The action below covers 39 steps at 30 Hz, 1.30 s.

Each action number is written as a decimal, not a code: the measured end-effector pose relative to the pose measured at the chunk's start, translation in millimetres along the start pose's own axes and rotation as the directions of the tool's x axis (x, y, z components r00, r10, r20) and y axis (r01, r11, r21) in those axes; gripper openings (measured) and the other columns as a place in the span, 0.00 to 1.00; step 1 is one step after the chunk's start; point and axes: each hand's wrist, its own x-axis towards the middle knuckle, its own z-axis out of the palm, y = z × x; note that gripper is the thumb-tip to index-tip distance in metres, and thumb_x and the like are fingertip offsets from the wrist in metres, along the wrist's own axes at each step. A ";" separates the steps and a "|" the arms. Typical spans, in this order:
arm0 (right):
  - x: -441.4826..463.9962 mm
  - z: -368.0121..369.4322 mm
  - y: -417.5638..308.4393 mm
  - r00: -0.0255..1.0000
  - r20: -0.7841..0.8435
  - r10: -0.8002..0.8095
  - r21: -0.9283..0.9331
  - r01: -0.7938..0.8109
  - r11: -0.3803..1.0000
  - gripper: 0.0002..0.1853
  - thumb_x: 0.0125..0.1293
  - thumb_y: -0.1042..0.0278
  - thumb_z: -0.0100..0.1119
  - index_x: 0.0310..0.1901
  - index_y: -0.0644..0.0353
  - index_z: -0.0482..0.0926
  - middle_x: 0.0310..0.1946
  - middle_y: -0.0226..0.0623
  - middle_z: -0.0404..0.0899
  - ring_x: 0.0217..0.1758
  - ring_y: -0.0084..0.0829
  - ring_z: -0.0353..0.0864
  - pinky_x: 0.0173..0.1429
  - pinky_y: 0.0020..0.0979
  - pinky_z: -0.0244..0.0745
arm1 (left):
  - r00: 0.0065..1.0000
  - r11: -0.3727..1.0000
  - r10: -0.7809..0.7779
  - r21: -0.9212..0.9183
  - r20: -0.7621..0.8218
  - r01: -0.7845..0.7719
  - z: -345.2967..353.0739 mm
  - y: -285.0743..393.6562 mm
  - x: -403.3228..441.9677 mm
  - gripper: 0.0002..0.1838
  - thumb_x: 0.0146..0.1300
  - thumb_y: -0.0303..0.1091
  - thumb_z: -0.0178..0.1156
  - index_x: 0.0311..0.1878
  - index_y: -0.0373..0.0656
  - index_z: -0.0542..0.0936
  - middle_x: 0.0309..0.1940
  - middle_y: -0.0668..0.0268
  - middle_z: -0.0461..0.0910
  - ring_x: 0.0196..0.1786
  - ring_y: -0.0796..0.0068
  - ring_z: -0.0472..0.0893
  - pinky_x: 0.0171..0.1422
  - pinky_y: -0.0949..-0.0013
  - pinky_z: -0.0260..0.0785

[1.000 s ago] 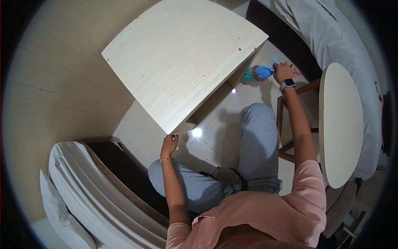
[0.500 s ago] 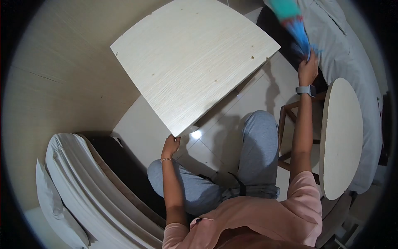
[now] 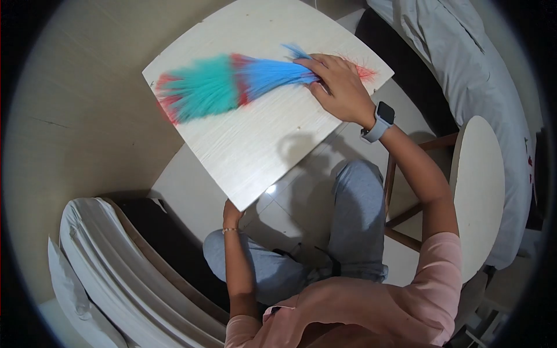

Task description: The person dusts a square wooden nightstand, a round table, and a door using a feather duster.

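Note:
A duster point(image 3: 214, 87) with long plastic bristles in red, green and blue lies across the pale wooden tabletop point(image 3: 249, 139), its wide end toward the left edge. My right hand point(image 3: 339, 81) is closed around its narrow blue part near the right corner. Loose red strands stick out behind my knuckles. At the table's near corner is my left hand point(image 3: 232, 214), gripping it from below. The tabletop hides most of those fingers.
A stool point(image 3: 478, 191) with a rounded pale top and brown legs stands at my right. Grey bedding point(image 3: 447, 69) runs along the right side. Another covered mattress point(image 3: 116, 255) lies at the lower left. A wooden panel point(image 3: 75, 104) rises on the left, and tiled floor point(image 3: 185, 174) shows around the table.
My right hand has swung the duster left from beside the bedding onto the tabletop. The near table corner appears slightly lower, covering more of my left hand.

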 end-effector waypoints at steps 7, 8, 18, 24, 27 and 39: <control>6.4 -4.3 -8.4 0.996 0.071 0.058 0.116 -0.066 0.991 0.21 0.51 0.68 0.48 0.51 0.51 0.70 0.48 0.42 0.69 0.55 0.41 0.64 0.58 0.43 0.53 | 0.986 0.990 -0.143 0.005 0.081 0.143 -4.1 41.1 -50.0 0.16 0.52 0.37 0.54 0.46 0.46 0.76 0.40 0.50 0.76 0.45 0.53 0.75 0.46 0.61 0.69; 6.5 -6.0 -10.8 0.991 0.110 0.079 0.076 -0.088 0.993 0.22 0.50 0.70 0.50 0.51 0.51 0.70 0.48 0.42 0.69 0.55 0.40 0.64 0.58 0.42 0.53 | 0.966 0.976 -0.219 0.008 0.135 0.220 -8.1 59.7 -65.2 0.16 0.53 0.36 0.52 0.45 0.46 0.76 0.39 0.49 0.76 0.44 0.51 0.75 0.46 0.60 0.68; 8.4 -14.2 -12.8 0.994 0.078 0.079 0.142 -0.090 0.986 0.20 0.53 0.78 0.49 0.50 0.52 0.69 0.39 0.38 0.70 0.50 0.37 0.67 0.53 0.40 0.56 | 0.911 0.659 -0.057 -0.670 0.408 0.341 47.4 112.4 -164.9 0.12 0.63 0.34 0.46 0.44 0.39 0.75 0.35 0.62 0.78 0.36 0.74 0.78 0.42 0.73 0.69; -10.6 -10.1 -28.4 0.958 0.176 0.225 0.015 -0.231 0.973 0.16 0.56 0.72 0.45 0.48 0.54 0.69 0.32 0.36 0.70 0.39 0.37 0.69 0.42 0.41 0.60 | 0.763 0.384 -0.309 -0.660 0.568 0.646 5.7 191.5 -248.6 0.14 0.65 0.39 0.45 0.45 0.40 0.74 0.35 0.66 0.77 0.37 0.77 0.77 0.43 0.75 0.69; -49.6 -69.1 -44.3 0.914 0.264 0.308 0.012 -0.323 0.946 0.17 0.55 0.74 0.46 0.48 0.54 0.69 0.35 0.37 0.73 0.43 0.37 0.71 0.44 0.40 0.61 | 0.608 0.240 -0.350 -0.559 0.712 0.794 -23.7 258.0 -281.6 0.15 0.65 0.42 0.45 0.45 0.42 0.75 0.34 0.68 0.76 0.36 0.79 0.76 0.41 0.76 0.68; -449.3 -301.7 -33.3 0.252 -0.240 0.938 0.271 -0.910 0.314 0.20 0.68 0.63 0.35 0.55 0.67 0.59 0.40 0.48 0.71 0.40 0.36 0.72 0.46 0.32 0.67 | 0.887 0.611 0.082 -0.726 0.454 0.315 138.0 358.7 -277.5 0.21 0.58 0.45 0.54 0.45 0.35 0.73 0.36 0.61 0.76 0.42 0.69 0.74 0.50 0.68 0.64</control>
